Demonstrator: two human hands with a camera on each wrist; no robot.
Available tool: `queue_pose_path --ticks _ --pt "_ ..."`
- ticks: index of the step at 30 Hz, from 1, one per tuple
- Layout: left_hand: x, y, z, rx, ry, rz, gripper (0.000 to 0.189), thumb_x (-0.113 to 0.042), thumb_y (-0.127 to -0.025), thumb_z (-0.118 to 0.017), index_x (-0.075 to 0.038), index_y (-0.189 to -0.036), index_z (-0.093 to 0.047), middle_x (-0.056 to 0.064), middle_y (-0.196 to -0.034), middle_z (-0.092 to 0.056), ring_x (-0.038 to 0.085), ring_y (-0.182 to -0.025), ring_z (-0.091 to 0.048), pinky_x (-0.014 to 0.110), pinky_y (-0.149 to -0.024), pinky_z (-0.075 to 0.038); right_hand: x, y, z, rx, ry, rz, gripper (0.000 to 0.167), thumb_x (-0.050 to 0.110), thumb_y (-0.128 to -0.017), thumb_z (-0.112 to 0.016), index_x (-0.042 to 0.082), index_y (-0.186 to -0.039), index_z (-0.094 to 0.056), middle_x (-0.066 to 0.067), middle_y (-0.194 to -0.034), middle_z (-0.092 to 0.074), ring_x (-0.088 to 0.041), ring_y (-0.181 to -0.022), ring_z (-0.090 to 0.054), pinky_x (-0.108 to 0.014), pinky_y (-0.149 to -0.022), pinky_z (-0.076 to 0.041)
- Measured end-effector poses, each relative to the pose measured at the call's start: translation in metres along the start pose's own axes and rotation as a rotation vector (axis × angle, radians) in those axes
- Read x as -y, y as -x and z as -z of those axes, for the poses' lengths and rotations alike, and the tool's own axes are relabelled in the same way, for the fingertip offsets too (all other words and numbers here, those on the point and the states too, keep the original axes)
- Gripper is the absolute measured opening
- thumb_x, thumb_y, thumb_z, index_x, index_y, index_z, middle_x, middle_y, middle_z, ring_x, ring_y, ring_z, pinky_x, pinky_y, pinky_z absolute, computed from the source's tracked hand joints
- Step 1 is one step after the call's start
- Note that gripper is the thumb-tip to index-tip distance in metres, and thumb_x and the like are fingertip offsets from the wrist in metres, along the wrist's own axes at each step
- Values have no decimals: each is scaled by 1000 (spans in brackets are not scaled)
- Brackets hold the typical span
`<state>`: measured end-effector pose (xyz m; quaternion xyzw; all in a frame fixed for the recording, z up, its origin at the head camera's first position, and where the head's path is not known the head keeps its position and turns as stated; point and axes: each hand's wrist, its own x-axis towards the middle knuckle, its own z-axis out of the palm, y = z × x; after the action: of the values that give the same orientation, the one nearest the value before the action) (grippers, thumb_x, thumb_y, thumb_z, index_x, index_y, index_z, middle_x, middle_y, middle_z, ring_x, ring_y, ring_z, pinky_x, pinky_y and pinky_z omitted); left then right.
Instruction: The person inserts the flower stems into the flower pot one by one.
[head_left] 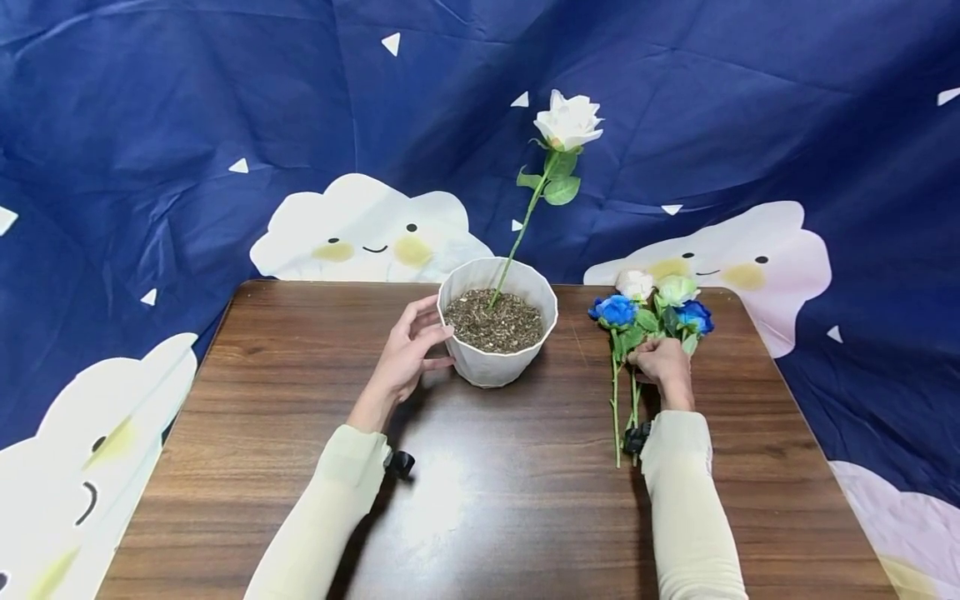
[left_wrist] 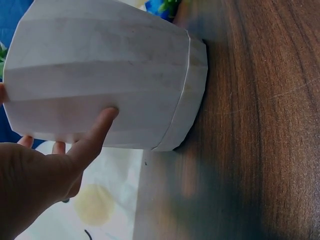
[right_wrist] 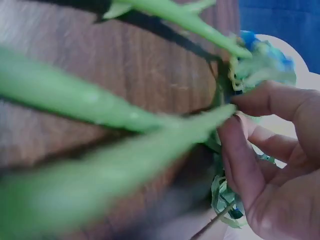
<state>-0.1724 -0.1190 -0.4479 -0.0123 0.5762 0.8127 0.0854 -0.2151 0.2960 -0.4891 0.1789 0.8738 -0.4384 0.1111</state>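
Observation:
A white faceted flowerpot filled with brown soil stands on the table, one white rose rising from it on a leaning stem. My left hand is at the pot's left side, its extended fingers touching the outer wall. At the right, my right hand pinches a green rose stem between thumb and fingers. Around it lie a blue rose, another blue rose, a pale green rose and a cream rose. Which bloom belongs to the pinched stem, I cannot tell.
The brown wooden table reaches back to a dark blue cloth with printed clouds and white triangles. Several stems point toward the table's front, near the right wrist. Each wrist bears a small black device.

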Motion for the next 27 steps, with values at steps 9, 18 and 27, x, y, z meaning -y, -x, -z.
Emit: queue_pose_path --ticks 9,18,27 --pt "0 0 -1 -8 8 4 61 -1 -94 -65 -11 -150 -42 21 -145 -45 27 -117 -56 65 -90 -55 0 5 12 127 -358 -51 44 2 -97 -61 -8 -137 -46 -4 -101 -64 -10 -83 -64 -26 -70 -63" --pt "0 -1 0 -4 5 1 62 -1 -94 -65 -10 -150 -41 21 -145 -45 26 -118 -55 64 -89 -56 7 9 23 135 -683 -69 32 1 -97 -65 6 -126 -55 4 -88 -70 -10 -80 -65 -27 -71 -64" --pt "1 -1 1 -2 7 -4 62 -1 -94 -64 -10 -151 -41 21 -144 -46 28 -116 -56 61 -88 -58 11 17 27 159 -1029 0 23 -6 -96 -63 6 -114 -60 -2 -88 -76 -13 -81 -71 -31 -65 -65"
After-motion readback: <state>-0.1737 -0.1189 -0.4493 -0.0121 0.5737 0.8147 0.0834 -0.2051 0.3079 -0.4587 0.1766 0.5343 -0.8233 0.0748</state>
